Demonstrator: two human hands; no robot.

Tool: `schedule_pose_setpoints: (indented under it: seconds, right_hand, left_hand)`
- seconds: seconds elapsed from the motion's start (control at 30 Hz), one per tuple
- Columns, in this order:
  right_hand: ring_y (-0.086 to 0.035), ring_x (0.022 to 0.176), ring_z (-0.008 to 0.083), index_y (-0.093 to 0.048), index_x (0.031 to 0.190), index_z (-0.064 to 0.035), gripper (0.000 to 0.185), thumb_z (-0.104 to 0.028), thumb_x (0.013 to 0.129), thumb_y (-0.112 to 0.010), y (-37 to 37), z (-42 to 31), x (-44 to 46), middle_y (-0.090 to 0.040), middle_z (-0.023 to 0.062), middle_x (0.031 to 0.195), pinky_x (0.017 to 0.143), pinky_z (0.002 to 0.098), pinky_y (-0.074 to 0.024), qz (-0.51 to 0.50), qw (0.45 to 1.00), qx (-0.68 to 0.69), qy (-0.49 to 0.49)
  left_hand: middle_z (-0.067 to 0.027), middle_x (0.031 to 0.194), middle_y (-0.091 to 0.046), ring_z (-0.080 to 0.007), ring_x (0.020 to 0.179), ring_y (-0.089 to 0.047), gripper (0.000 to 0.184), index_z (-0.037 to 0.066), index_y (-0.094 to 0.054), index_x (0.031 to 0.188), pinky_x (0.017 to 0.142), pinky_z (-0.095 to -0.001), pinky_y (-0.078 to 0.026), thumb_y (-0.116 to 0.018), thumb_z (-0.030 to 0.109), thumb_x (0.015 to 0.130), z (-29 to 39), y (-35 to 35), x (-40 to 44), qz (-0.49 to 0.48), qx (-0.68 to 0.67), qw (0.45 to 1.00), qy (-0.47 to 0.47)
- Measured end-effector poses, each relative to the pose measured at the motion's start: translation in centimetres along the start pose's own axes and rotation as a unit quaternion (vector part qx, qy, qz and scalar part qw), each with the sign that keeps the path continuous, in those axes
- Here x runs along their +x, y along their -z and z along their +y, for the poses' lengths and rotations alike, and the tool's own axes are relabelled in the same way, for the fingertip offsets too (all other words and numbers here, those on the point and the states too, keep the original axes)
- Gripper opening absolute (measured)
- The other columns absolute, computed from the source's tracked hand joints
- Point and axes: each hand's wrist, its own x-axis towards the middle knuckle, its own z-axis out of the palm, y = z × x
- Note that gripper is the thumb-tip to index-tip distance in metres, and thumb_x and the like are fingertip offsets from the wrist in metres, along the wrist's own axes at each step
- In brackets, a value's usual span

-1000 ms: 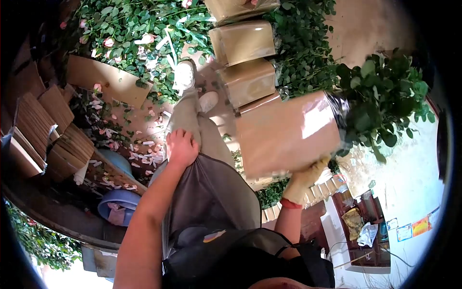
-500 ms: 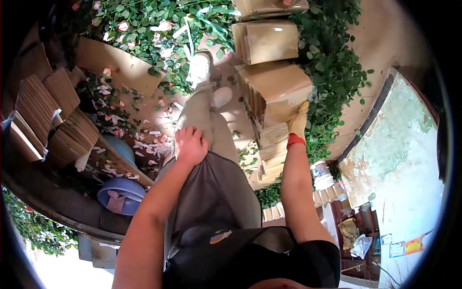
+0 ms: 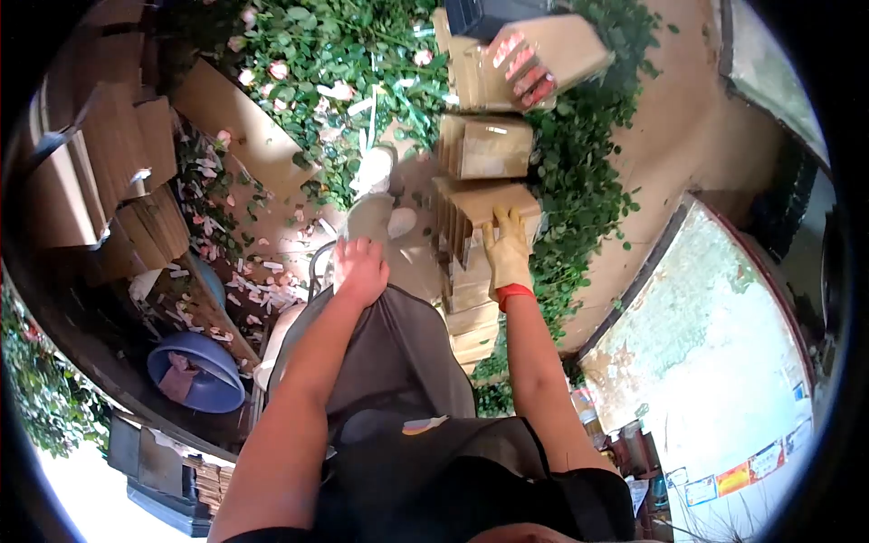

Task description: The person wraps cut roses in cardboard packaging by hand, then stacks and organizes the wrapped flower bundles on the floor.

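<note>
My left hand (image 3: 362, 271) is bare and rests on my thigh over the dark apron (image 3: 389, 353), fingers spread a little, holding nothing. On my right hand (image 3: 507, 253) is a pale yellow glove with a red cuff. Its fingers are apart and lie on the nearest cardboard-wrapped bundle (image 3: 484, 201) in a row of such bundles. Green stems and leaves (image 3: 579, 217) stick out from the bundles' right side. Farther along the row stands another wrapped bundle (image 3: 486, 147).
At the top, a co-worker's hand in a red-and-white glove (image 3: 523, 71) touches a bundle. Roses with leaves (image 3: 317, 54) cover the floor ahead. Cardboard stacks (image 3: 122, 145) and a purple basin (image 3: 195, 371) stand left. A weathered white panel (image 3: 706, 344) is at right.
The bundle my right hand held went down onto the row, and that hand now lies on top with fingers apart. The view shifted. A co-worker's gloved hand came into view at the top.
</note>
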Motion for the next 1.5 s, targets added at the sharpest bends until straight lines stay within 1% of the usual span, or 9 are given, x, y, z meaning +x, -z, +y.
schedule_pose_setpoints:
  seconds: [0.2,0.33,0.67,0.93,1.1,1.23,1.33,1.4,1.5]
  right_hand:
    - [-0.046,0.144,0.0224,-0.047,0.156,-0.0077,0.054,-0.029,0.108,-0.060,10.3,-5.6,1.7,-0.050,0.0125,0.157,0.121,0.0342,-0.0327,0.064,0.836,0.536,-0.098]
    - [-0.051,0.140,0.0210,-0.045,0.156,-0.0058,0.056,-0.032,0.109,-0.058,12.6,-5.2,3.2,-0.052,0.0131,0.154,0.118,0.0332,-0.0363,0.061,0.849,0.511,-0.121]
    - [-0.044,0.148,0.0326,-0.033,0.162,-0.0094,0.069,-0.046,0.108,-0.054,12.0,-1.6,8.3,-0.038,0.0187,0.165,0.121,0.0416,-0.0372,0.126,0.625,0.735,-0.231]
    - [-0.028,0.156,0.0409,-0.020,0.166,-0.0044,0.087,-0.057,0.105,-0.053,15.9,-3.2,21.0,-0.022,0.0239,0.171,0.128,0.0473,-0.0241,0.175,0.631,0.732,-0.190]
    - [-0.046,0.142,0.0228,-0.041,0.159,-0.0024,0.070,-0.052,0.110,-0.048,22.7,-8.8,24.3,-0.047,0.0082,0.159,0.119,0.0357,-0.0351,0.177,0.661,0.703,-0.194]
    - [-0.063,0.123,0.0267,-0.050,0.152,-0.0080,0.058,-0.046,0.108,-0.057,20.4,-4.3,26.3,-0.056,0.0200,0.147,0.101,0.0382,-0.0545,0.166,0.529,0.822,-0.128]
    - [-0.055,0.135,0.0313,-0.033,0.161,-0.0078,0.070,-0.050,0.108,-0.053,19.2,-4.1,27.6,-0.044,0.0212,0.159,0.113,0.0460,-0.0476,0.272,0.535,0.767,-0.227]
    - [-0.053,0.137,0.0315,-0.033,0.161,-0.0053,0.089,-0.070,0.102,-0.047,18.3,-3.6,30.0,-0.046,0.0151,0.159,0.116,0.0414,-0.0422,0.081,0.409,0.883,-0.216]
    - [-0.060,0.123,0.0232,-0.048,0.152,-0.0002,0.088,-0.071,0.100,-0.053,18.2,-5.8,30.7,-0.059,0.0121,0.143,0.106,0.0328,-0.0472,0.085,0.568,0.794,-0.199]
  left_hand:
    - [-0.0154,0.138,-0.056,-0.0350,0.131,-0.052,0.044,0.008,-0.061,0.132,0.121,-0.0545,-0.032,-0.065,0.028,0.094,-0.5,5.0,-2.5,0.021,0.001,0.999,-0.040]
    - [-0.0189,0.137,-0.059,-0.0381,0.129,-0.055,0.050,0.007,-0.055,0.138,0.113,-0.0507,-0.042,-0.068,0.025,0.094,-1.2,9.3,-2.7,0.051,-0.154,0.986,0.038]
    - [-0.0223,0.130,-0.068,-0.0396,0.121,-0.064,0.045,0.001,-0.058,0.136,0.102,-0.0462,-0.050,-0.060,0.032,0.104,3.0,16.7,13.1,0.051,-0.208,0.975,0.059]
    - [-0.0274,0.144,-0.059,-0.0362,0.133,-0.060,0.072,-0.005,-0.047,0.147,0.112,-0.0411,-0.045,-0.060,0.050,0.103,16.1,23.1,36.8,0.042,-0.349,0.936,-0.024]
    - [-0.0317,0.146,-0.056,-0.0419,0.133,-0.058,0.101,-0.007,-0.041,0.152,0.113,-0.0443,-0.044,-0.068,0.067,0.090,21.1,24.6,45.8,-0.068,-0.275,0.959,-0.024]
    - [-0.0325,0.148,-0.053,-0.0393,0.136,-0.055,0.125,-0.008,-0.033,0.158,0.112,-0.0468,-0.045,-0.068,0.082,0.079,19.4,26.6,52.0,-0.148,-0.288,0.946,0.000]
    - [-0.0157,0.154,-0.050,-0.0315,0.142,-0.046,0.117,0.003,-0.033,0.161,0.117,-0.0432,-0.035,-0.062,0.085,0.082,18.9,28.0,54.7,-0.229,-0.264,0.936,0.039]
    - [-0.0130,0.157,-0.047,-0.0303,0.143,-0.046,0.117,0.006,-0.031,0.163,0.116,-0.0403,-0.035,-0.061,0.085,0.082,19.7,28.0,55.0,-0.258,-0.221,0.941,-0.001]
    - [-0.0221,0.153,-0.050,-0.0294,0.137,-0.053,0.125,0.001,-0.025,0.164,0.108,-0.0413,-0.045,-0.070,0.079,0.078,19.9,26.6,55.2,-0.255,-0.204,0.944,-0.049]
